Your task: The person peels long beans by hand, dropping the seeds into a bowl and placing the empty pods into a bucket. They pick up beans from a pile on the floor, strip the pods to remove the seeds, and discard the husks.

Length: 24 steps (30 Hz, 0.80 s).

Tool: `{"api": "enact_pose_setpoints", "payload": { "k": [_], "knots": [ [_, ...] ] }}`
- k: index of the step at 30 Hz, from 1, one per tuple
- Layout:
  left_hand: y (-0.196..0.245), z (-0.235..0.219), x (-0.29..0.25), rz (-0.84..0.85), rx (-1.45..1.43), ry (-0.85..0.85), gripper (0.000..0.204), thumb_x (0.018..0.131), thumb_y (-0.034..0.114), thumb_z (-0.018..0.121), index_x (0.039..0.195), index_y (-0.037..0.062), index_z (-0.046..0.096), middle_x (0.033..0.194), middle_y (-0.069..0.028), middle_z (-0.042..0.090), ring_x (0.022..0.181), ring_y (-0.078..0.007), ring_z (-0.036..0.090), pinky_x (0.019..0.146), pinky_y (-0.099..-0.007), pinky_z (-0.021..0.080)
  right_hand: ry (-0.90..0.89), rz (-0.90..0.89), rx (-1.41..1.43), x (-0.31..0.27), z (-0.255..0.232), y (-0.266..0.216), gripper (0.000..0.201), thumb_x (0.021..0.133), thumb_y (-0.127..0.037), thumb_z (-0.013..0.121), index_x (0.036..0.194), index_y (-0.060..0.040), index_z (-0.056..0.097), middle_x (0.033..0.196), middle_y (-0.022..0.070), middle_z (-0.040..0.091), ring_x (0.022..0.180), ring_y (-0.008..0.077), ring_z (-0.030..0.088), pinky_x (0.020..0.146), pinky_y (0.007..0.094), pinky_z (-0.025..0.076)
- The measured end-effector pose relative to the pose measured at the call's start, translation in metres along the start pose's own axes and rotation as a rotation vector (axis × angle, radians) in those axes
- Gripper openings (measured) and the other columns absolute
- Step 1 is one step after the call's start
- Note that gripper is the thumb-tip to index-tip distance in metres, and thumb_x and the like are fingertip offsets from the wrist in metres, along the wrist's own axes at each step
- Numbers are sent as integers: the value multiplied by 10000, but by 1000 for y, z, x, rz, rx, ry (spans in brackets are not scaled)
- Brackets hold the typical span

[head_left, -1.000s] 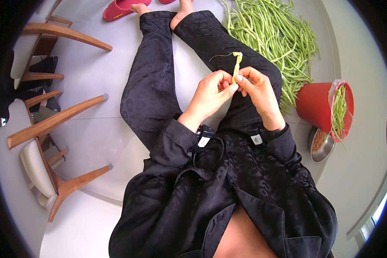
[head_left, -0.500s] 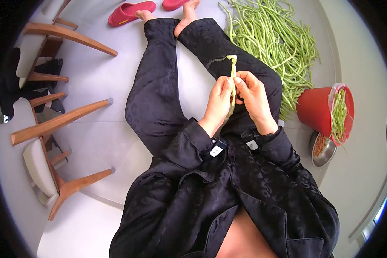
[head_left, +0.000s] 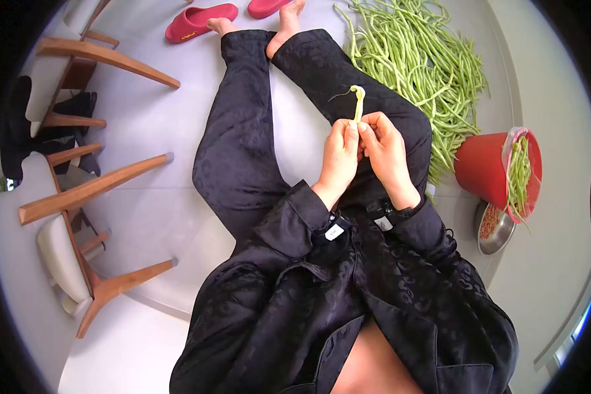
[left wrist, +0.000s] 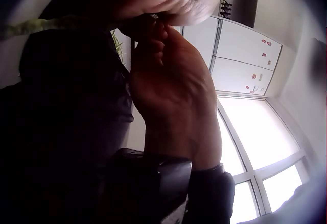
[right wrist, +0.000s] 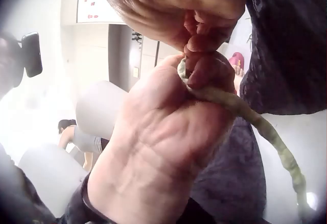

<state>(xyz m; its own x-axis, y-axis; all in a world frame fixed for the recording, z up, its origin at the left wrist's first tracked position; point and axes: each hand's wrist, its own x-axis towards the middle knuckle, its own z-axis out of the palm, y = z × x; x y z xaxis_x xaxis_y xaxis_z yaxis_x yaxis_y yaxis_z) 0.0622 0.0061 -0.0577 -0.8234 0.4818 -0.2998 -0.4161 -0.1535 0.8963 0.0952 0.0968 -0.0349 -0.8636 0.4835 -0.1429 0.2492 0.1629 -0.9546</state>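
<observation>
Both hands meet over the person's right thigh in the head view, fingertips close together around a long green bean [head_left: 359, 105]. My left hand [head_left: 337, 157] pinches it between thumb and curled fingers. Right beside it, my right hand [head_left: 389, 154] has its thumb and fingers on the same bean. The bean's top end stands above the thumbs, bent over, with a thin string trailing to the left. In the right wrist view, the bean's long tail [right wrist: 273, 137] hangs out from the left hand's fingers. The left wrist view is dark and shows the hands' undersides.
A big pile of green beans [head_left: 420, 65] lies on the floor at upper right. Near it a red bucket [head_left: 482, 164] holds bean pieces, beside a metal bowl [head_left: 503, 233]. Wooden-legged chairs [head_left: 105, 190] stand left; pink slippers [head_left: 200, 23] lie by the feet.
The left hand has turned more upright and shifted right, closer to the right hand. The bean's top has dropped slightly, and both hands still pinch it. The view has tilted a little.
</observation>
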Motion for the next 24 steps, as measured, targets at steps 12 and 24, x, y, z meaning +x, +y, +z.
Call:
{"api": "enact_pose_setpoints", "payload": {
  "k": [12,24],
  "knots": [
    [8,-3,5,-116,-284,-61,308,925,345,406,804,73,485,653,24,449,556,-40,428,449,-163,332,-162,107,389,1,-7,-6,129,897,-134,470,907,-9,502,691,-10,522,572,54,492,524,176,380],
    [9,-19,10,-96,-229,-274,158,905,212,480,909,57,509,779,-11,525,680,-71,482,591,-180,388,-271,187,390,14,-20,-1,155,900,-179,479,897,-32,525,689,-15,534,602,45,487,535,173,379]
  ]
}}
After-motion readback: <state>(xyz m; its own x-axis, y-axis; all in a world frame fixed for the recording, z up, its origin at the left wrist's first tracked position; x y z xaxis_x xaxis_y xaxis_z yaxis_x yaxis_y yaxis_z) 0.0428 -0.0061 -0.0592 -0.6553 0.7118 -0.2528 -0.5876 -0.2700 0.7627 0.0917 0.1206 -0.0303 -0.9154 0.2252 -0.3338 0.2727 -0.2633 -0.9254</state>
